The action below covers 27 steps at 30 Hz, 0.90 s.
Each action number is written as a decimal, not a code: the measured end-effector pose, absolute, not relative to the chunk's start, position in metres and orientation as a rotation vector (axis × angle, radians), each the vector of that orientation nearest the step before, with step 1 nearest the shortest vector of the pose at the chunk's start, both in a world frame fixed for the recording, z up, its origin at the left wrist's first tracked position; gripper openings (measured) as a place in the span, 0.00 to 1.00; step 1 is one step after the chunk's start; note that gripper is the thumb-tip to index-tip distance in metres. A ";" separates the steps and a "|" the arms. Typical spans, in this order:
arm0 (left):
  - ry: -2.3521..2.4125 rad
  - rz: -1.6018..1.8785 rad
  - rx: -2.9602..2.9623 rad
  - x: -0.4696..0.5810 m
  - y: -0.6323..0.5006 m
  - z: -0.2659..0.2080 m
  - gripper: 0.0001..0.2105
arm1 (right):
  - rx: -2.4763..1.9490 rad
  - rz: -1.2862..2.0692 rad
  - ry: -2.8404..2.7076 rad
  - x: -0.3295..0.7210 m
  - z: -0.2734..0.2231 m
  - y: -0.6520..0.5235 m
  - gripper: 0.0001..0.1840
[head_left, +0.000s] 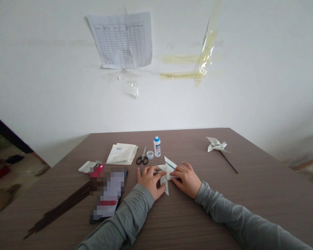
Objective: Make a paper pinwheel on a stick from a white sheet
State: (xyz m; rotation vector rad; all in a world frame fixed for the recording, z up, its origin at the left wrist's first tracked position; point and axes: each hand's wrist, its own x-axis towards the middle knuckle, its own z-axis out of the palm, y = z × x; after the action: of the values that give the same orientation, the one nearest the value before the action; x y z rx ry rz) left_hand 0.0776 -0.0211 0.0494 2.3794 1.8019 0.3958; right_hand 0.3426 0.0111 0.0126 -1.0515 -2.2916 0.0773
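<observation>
A pinwheel (169, 168) folded from printed paper lies on the table in front of me. My left hand (150, 181) holds its left side, fingers bent over the blades. From the other side my right hand (188, 180) grips the paper with thumb and fingers near the centre. Part of the pinwheel is hidden under my fingers. Just beyond it stand a white glue bottle (157, 148) with a blue top and a small clear cap (150, 155). Black-handled scissors (142, 159) lie beside the cap, blades pointing away.
Paper sheets (121, 154) are stacked at the back left. A red and white box (90, 167), a bundle of thin brown sticks (64, 206) and a blurred-out dark-edged flat object (111, 192) lie left. Another pinwheel (216, 144) on a stick rests right. A wall borders the table (250, 208).
</observation>
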 end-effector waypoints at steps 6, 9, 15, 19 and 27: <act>1.797 0.376 2.386 0.077 -0.020 0.050 0.28 | -1.076 0.113 -2.276 0.342 0.015 0.010 0.10; 1.797 0.355 2.392 0.077 -0.021 0.050 0.29 | -1.075 0.107 -2.279 0.342 0.016 0.009 0.10; 1.791 0.369 2.385 0.076 -0.021 0.051 0.28 | -1.066 0.117 -2.260 0.341 0.017 0.009 0.08; 1.784 0.378 2.373 0.076 -0.020 0.050 0.28 | -1.064 0.100 -2.260 0.341 0.016 0.010 0.07; 1.819 0.368 2.368 0.076 -0.020 0.049 0.30 | -1.065 0.042 -2.305 0.343 0.015 0.010 0.09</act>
State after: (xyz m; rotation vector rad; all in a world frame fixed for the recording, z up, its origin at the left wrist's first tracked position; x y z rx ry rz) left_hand 0.0755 -0.0203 0.0494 2.3683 1.8194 0.3682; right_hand 0.3429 0.0097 0.0146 -1.0648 -2.3053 0.0421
